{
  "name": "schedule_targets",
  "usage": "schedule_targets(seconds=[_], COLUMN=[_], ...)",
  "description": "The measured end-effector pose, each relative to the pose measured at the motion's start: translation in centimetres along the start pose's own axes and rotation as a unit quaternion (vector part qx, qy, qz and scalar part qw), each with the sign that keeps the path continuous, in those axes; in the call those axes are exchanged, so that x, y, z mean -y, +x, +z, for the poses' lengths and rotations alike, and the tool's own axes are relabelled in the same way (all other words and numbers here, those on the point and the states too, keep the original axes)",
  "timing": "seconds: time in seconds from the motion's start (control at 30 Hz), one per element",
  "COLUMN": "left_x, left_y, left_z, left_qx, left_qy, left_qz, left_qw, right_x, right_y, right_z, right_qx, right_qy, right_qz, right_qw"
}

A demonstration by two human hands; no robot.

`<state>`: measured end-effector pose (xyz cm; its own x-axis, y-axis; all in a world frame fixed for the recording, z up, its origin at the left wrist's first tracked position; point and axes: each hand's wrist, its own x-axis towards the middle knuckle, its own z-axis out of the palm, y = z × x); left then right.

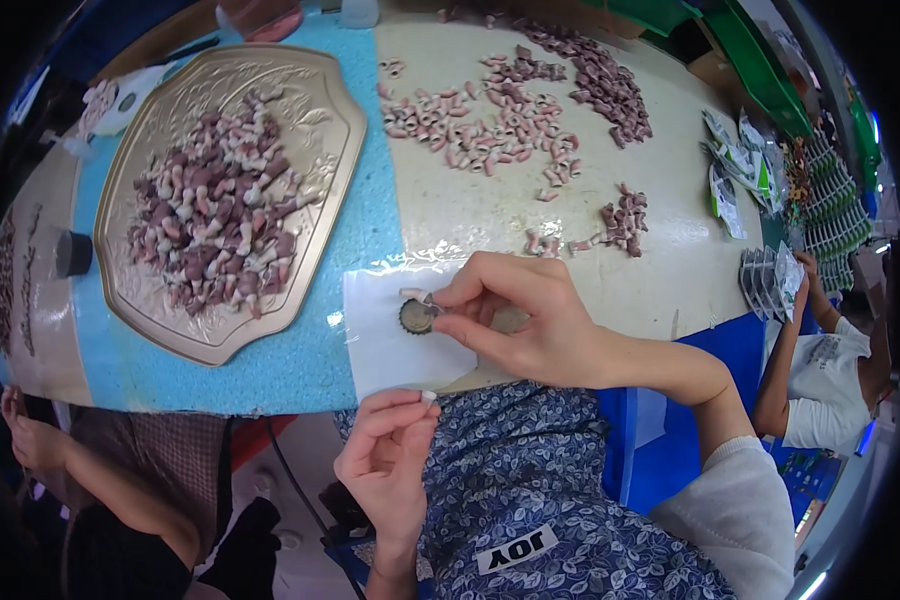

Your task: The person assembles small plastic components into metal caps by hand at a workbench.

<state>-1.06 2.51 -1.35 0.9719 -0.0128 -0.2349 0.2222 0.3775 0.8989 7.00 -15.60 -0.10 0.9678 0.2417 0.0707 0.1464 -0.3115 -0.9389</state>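
Observation:
My right hand [530, 315] pinches a small pale-and-brown moulded part [412, 294] between thumb and fingertips, right above a round crimped metal cap [416, 317]. The cap looks like a bottle cap and lies on a white sheet [385, 355] at the table's near edge. Whether the part touches the cap I cannot tell. Lower and to the left, my left hand [390, 460] is closed, with a tiny white piece [428, 397] at its fingertips. A gold embossed tray [320, 115] at left carries a heap of small pink, white and brown moulded parts [215, 200].
Loose pink parts [510, 120] and brown parts [610, 90] spread over the far table, with a smaller brown cluster [625, 220] nearer. Green-and-white packets [740, 165] lie at right. A dark round container [73, 253] stands left of the tray. Co-workers' arms [120, 490] show at both sides.

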Motion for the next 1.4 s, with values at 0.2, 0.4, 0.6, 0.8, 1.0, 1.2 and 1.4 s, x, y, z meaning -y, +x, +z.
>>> schedule_targets(seconds=[0.2,0.4,0.6,0.8,1.0,1.2,1.4], left_x=[-0.2,0.2,0.2,0.2,0.2,-0.5,-0.3], left_y=[0.9,1.3,1.5,1.7,1.8,2.7,3.5], left_z=[-0.4,-0.8,-0.8,-1.1,-1.1,-0.5,0.4], left_qx=[-0.075,-0.053,-0.071,-0.064,-0.074,-0.093,-0.046], left_qy=[-0.002,0.051,0.045,0.059,0.042,0.095,0.009], left_qz=[-0.028,0.068,0.067,0.091,0.089,0.060,0.058], left_qw=[0.997,0.995,0.994,0.992,0.992,0.989,0.997], right_x=[0.0,-0.2,0.0,0.7,1.2,2.8,3.8], right_y=[0.7,1.1,1.5,1.9,2.0,2.0,0.0], right_z=[0.8,0.8,1.1,1.3,1.4,0.7,-0.1], right_qx=[-0.002,0.066,0.074,0.095,0.101,0.101,0.006], right_qy=[-0.113,-0.155,-0.187,-0.207,-0.243,-0.196,-0.052], right_qz=[-0.061,-0.101,-0.104,-0.094,-0.092,-0.040,-0.048], right_qw=[0.992,0.981,0.974,0.969,0.960,0.975,0.997])
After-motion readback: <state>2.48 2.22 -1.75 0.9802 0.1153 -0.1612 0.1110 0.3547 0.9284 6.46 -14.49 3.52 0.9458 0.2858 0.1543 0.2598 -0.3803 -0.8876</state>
